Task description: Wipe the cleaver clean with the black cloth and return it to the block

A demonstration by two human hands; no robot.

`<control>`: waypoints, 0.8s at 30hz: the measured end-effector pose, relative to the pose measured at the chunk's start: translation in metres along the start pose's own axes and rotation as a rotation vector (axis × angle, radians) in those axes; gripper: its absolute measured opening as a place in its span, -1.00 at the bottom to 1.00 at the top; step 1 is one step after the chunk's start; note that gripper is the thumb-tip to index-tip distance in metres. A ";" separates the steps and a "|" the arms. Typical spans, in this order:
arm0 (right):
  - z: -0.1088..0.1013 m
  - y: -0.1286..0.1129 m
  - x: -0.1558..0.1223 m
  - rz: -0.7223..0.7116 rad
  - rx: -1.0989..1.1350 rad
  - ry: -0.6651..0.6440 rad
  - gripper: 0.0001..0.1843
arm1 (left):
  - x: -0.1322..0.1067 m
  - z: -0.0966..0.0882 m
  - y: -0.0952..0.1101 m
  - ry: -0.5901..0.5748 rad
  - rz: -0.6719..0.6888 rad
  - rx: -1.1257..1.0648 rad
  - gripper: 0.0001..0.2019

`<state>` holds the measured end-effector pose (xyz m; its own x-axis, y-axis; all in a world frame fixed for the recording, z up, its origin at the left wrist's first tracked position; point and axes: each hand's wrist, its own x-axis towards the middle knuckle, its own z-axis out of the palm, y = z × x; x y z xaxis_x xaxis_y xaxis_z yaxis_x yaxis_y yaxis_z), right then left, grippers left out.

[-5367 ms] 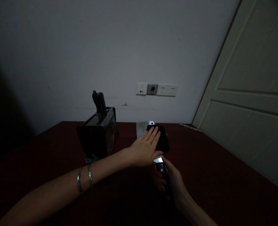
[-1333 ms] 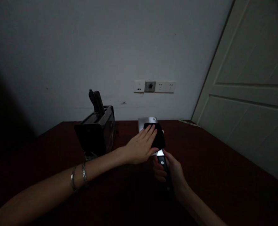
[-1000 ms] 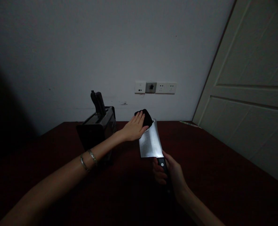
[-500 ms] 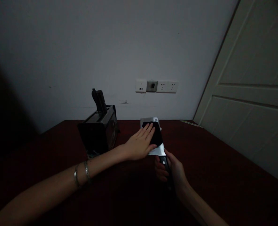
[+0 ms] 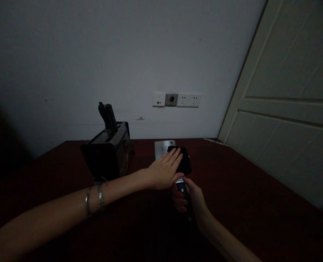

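A steel cleaver [image 5: 161,148] lies flat on the dark red table [image 5: 248,196], blade pointing away from me. My right hand [image 5: 190,198] is wrapped round its black handle [image 5: 182,188]. A black cloth [image 5: 183,163] covers most of the blade. My left hand [image 5: 164,171] lies flat on that cloth with its fingers stretched out, pressing it against the blade. Two bracelets sit on my left wrist.
A dark knife block [image 5: 108,154] with black handles [image 5: 107,117] sticking up stands left of the cleaver. A row of wall sockets [image 5: 176,99] is on the white wall behind. A pale door [image 5: 287,109] closes the right side.
A second ago the cleaver was tilted up with the cloth at its far tip. Now the blade lies flat and my left hand has drawn the cloth back towards the handle.
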<state>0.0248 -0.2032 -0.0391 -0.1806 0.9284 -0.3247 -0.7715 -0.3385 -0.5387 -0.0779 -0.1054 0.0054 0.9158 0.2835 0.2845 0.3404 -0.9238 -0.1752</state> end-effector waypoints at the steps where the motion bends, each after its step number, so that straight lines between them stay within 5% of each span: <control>1: 0.001 0.001 -0.001 0.010 0.006 0.013 -0.38 | 0.002 -0.001 -0.004 -0.016 -0.007 -0.010 -0.37; 9: 0.005 0.009 0.001 0.091 0.018 0.036 -0.36 | 0.034 0.000 -0.062 -0.121 -0.301 -0.132 -0.35; 17: 0.009 0.010 -0.003 0.038 -0.035 0.098 -0.43 | 0.044 -0.011 -0.075 -0.067 -0.412 -0.264 -0.45; 24: 0.007 0.014 0.002 -0.009 -0.062 0.187 -0.46 | 0.043 0.005 -0.088 0.108 -0.563 -0.389 -0.58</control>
<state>0.0092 -0.2048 -0.0421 -0.0526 0.8887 -0.4554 -0.7328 -0.3441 -0.5870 -0.0674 -0.0106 0.0282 0.5891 0.7381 0.3290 0.6375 -0.6746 0.3720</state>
